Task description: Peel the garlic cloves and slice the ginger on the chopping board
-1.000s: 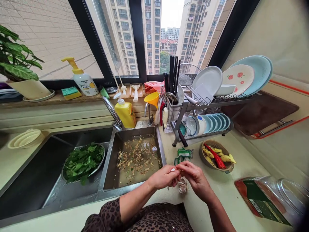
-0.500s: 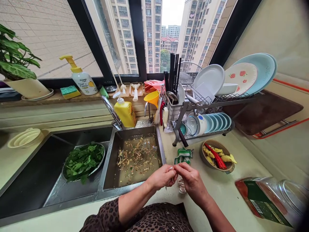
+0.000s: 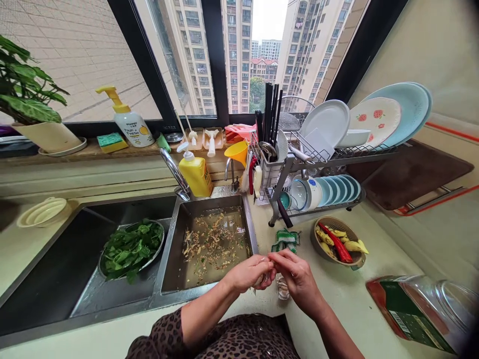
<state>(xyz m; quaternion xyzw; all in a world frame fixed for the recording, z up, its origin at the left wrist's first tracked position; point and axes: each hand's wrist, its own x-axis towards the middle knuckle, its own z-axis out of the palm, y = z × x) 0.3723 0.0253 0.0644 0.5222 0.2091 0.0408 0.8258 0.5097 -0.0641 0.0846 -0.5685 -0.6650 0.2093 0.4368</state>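
Observation:
My left hand (image 3: 251, 273) is closed, its thumb and fingers pressed together near the sink's right front corner. My right hand (image 3: 297, 277) meets it fingertip to fingertip in a pinch. A small pale bit shows at the fingers, too hidden to name. Beneath my right hand on the counter lies a whitish and brown bundle (image 3: 283, 289), partly covered. Just behind the hands is a green and white striped cloth (image 3: 286, 240). To their left, the sink basin (image 3: 169, 269) holds murky water with floating brown and pale scraps (image 3: 213, 239).
Leafy greens (image 3: 130, 249) fill a metal bowl in the left basin. A basket (image 3: 321, 249) on the right holds a red chili (image 3: 339, 243) and ginger-like pieces. A dish rack (image 3: 318, 162) stands behind, near a yellow bottle (image 3: 196, 174). A large clear jug (image 3: 430, 304) lies at right.
Both hands stay together in nearly the same place, with small shifts of the fingers. The whole view has slid slightly to the right.

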